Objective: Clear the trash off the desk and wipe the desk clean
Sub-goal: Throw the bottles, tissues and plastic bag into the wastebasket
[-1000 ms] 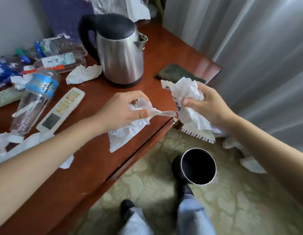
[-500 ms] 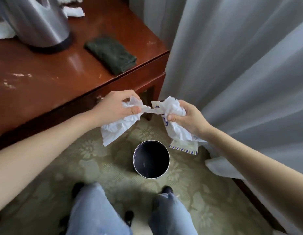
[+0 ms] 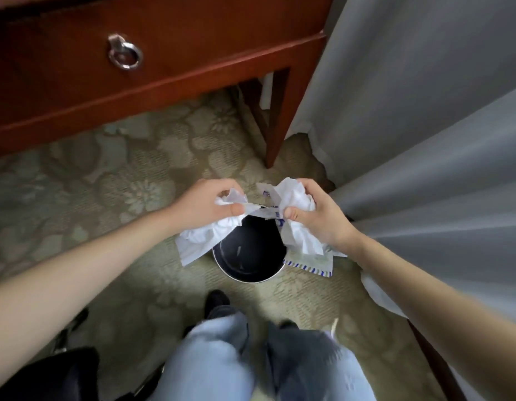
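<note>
Mid-frame, I'm off the table [image 3: 193,53] now: left grip [image 3: 210,204] and right grip [image 3: 317,218] clutch tissue wads [image 3: 199,241] above the bin [image 3: 251,280], drop-ready.

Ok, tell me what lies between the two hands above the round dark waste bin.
Head view: a twisted strip of white paper with blue print spans from the left hand to the right hand, directly over the open bin.

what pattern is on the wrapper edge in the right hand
Blue and white stripes along the edge of the wrapper; the head view shows it best.
</note>
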The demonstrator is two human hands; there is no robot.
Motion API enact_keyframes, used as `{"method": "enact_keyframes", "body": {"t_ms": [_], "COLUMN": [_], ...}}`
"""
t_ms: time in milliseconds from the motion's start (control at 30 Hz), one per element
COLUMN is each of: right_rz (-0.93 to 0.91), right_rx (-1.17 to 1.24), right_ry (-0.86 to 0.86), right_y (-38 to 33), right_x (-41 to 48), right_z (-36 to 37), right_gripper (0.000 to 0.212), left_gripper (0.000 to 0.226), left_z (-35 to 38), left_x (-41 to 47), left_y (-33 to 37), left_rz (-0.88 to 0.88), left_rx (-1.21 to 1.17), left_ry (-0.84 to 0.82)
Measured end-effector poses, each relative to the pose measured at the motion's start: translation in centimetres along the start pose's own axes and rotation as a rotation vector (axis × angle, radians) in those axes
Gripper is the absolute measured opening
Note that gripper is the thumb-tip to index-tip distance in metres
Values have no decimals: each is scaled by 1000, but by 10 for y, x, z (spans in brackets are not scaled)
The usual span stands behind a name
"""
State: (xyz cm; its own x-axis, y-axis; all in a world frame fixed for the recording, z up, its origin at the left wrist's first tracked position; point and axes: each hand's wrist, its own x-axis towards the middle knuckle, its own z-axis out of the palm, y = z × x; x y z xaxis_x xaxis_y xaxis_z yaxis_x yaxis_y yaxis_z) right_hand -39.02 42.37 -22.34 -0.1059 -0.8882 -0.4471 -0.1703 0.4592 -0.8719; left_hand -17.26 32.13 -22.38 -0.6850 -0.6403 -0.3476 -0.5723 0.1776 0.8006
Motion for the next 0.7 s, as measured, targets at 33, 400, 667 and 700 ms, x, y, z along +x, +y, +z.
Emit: {"method": "enact_keyframes", "body": {"t_ms": [33, 400, 667, 700], "right_rz": [-21, -179, -186, -213], "right_rx": [17, -166, -947, -1000], "right_ry": [-4, -75, -292, -265], "right_y": [17, 230, 266, 264], "right_x": [8, 112, 130, 129], "right_z": [7, 62, 80, 78], "right_gripper": [41, 38, 36, 30], "left_gripper": [17, 12, 31, 27], "left_z": [12, 146, 193, 192], "left_x": [4, 69, 83, 85], "left_y": [-16, -187, -225, -222], "left_rz": [9, 117, -17, -29], "left_rx": [4, -42, 420, 462], "left_ry": [7, 244, -75, -105]}}
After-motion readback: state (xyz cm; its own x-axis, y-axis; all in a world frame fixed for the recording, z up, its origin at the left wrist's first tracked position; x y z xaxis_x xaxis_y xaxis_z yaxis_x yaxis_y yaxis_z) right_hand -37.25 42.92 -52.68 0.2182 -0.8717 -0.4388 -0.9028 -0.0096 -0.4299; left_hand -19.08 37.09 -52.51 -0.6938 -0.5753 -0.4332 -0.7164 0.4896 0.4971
